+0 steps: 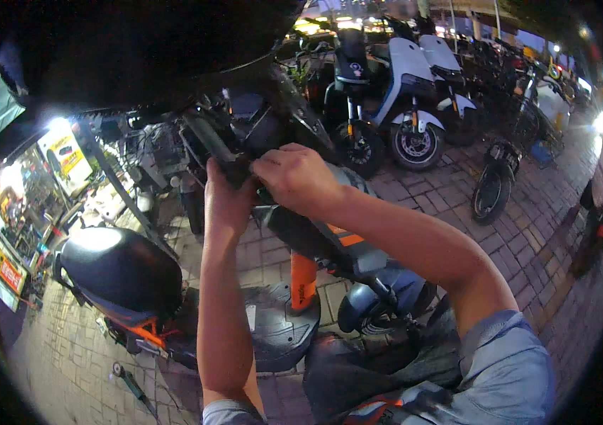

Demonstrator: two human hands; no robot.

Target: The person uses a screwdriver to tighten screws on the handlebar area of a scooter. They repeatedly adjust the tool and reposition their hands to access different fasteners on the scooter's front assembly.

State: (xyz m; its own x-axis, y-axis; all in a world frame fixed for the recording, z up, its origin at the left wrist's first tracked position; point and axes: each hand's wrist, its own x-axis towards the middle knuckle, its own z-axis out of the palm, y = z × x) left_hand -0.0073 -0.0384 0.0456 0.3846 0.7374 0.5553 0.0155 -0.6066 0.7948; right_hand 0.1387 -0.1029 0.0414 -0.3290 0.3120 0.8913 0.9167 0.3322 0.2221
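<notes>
An electric scooter with a black seat and orange trim stands crosswise before me, its seat to the left. Its front is on the right, with an orange panel behind the grey footboard. My left hand is closed around the dark handlebar near its inner end, its fingers mostly hidden behind. Right beside it, my right hand is curled with fingers pinched together at the same dark part. What lies inside that pinch is too small and dark to make out.
A long dark tool with a round head lies on the brick paving at lower left. Parked scooters line the back, and a bicycle-like vehicle stands at right. Lit signboards are on the left. A dark canopy-like shape covers the top.
</notes>
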